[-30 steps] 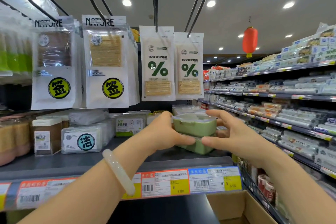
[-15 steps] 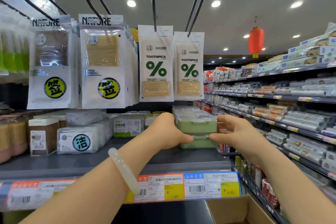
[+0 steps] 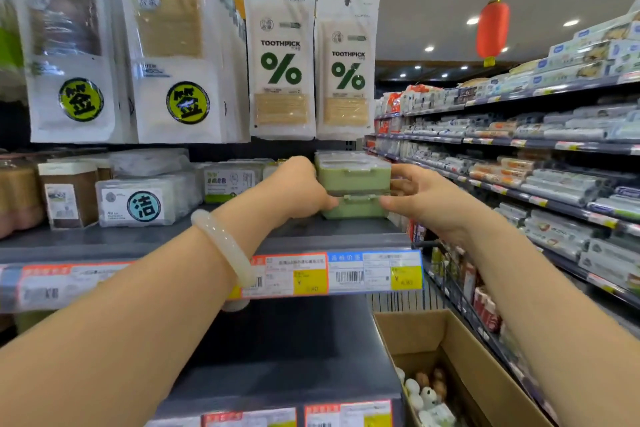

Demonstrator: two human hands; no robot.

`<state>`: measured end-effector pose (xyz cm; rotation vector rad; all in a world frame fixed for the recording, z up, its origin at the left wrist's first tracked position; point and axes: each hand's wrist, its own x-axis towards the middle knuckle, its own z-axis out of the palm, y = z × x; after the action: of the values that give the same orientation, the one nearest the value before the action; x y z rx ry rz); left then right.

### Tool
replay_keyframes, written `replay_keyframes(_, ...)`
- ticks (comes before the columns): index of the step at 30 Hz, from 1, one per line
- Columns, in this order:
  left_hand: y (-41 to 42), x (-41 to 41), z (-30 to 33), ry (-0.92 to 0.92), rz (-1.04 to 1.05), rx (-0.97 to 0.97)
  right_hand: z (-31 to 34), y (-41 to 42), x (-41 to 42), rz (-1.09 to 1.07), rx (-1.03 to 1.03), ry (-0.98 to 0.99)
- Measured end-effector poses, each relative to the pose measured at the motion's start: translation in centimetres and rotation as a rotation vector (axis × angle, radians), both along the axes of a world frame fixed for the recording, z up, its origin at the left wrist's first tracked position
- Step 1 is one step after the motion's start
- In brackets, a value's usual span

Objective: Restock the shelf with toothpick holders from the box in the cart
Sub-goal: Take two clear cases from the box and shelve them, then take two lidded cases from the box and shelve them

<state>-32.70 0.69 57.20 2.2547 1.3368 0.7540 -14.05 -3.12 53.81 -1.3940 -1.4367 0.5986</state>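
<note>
Since half a second ago both hands have pushed the two stacked green toothpick holders (image 3: 353, 185) a little deeper onto the shelf (image 3: 145, 243), and the stack now sits flat near its right end. Left hand (image 3: 298, 191) curls against the stack's left side, thumb tip at the seam between the upper and lower holder; right hand (image 3: 420, 196) meets the right side, fingers bent round it, so each grip is narrow and closed on the stack. A pale bangle (image 3: 227, 250) circles the left wrist.

Just behind the stack more clear-lidded holders line up. To its left stand a green-labelled clear box (image 3: 230, 182), a flat clear pack with a teal round mark (image 3: 138, 203) and a brown canister (image 3: 67, 194). Directly above hang two toothpick packets (image 3: 280, 55) marked with a percent sign, close over the stack. Price tags (image 3: 346, 272) run along the shelf edge under the forearms. Below right, the open cardboard box (image 3: 460, 354) shows small pale and brown items inside. A red lantern (image 3: 492, 29) hangs over the aisle.
</note>
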Motion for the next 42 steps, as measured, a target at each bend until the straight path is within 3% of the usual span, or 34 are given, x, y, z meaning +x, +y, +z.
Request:
replay_keyframes(4, -2.8, -1.3, 0.1, 0.139, 0.043, 0.239, 0.8, -2.7, -1.1, -0.287, 0.084, -0.388)
replay_keyframes(8, -6.6, -1.2, 0.1, 0.276, -0.006, 0.513, 1.6, -6.2, -4.2, -0.387, 0.162, -0.799)
replay_keyframes(14, -13.0, -1.2, -3.2, 0.349, -0.133, 0.636, -1.1, -12.3, -7.4, -0.437, 0.054, -1.113)
replay_keyframes(19, -17.0, -1.1, -10.5, 0.369, -0.279, 0.535, -9.2, -17.4, -7.5, -0.375, -0.124, -1.090)
replay_keyframes(30, -20.1, -0.3, -26.7, 0.718, -0.404, 0.136, -26.8, -21.5, -8.9, -0.235, -0.668, -0.982)
replay_keyframes(42, -19.6, 7.5, -35.9, 0.867, -0.477, 0.011, -36.1, -22.6, -0.9, -0.159, -0.786, -0.845)
